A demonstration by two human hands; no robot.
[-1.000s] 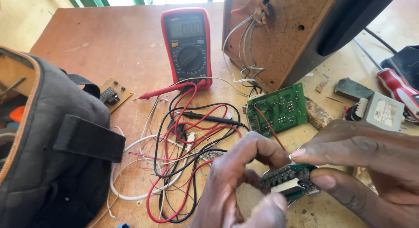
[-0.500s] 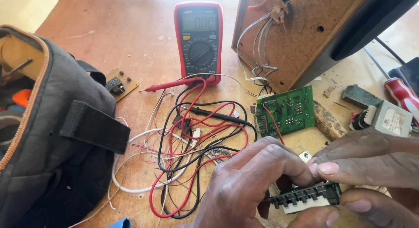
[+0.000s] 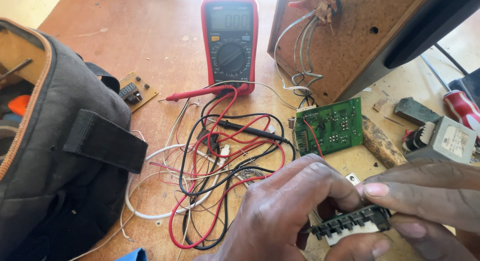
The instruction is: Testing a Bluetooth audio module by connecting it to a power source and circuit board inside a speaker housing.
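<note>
A small black ribbed connector block point(image 3: 350, 225) with a pale underside is held low at the near edge of the worktop point(image 3: 125, 36), just in front of the green circuit board point(image 3: 328, 127). It is pinched between both hands: the left hand point(image 3: 287, 211) is curled around its left end with fingers closed on it, and the right hand point(image 3: 430, 196) is laid over its right end, fingers point(image 3: 380, 191) closed on its top edge and thumb pressed under it.

A tangle of red, black and white wires point(image 3: 220, 161) is spread to the left of the green circuit board, with the red probe point(image 3: 200, 93) and black probe point(image 3: 250, 131) lying in it. A red-cased digital multimeter point(image 3: 230, 41) is set beyond the tangle, behind the board and to its left. A brown fibreboard enclosure point(image 3: 345, 36) with grey wires coming from it is stood directly behind the board. A grey transformer point(image 3: 442, 138) and a red-handled screwdriver point(image 3: 462, 108) are seen to the right of the board. A dark grey tool bag point(image 3: 55, 156) is placed far to its left, with a small yellowish display board point(image 3: 135, 90) beside the bag.
</note>
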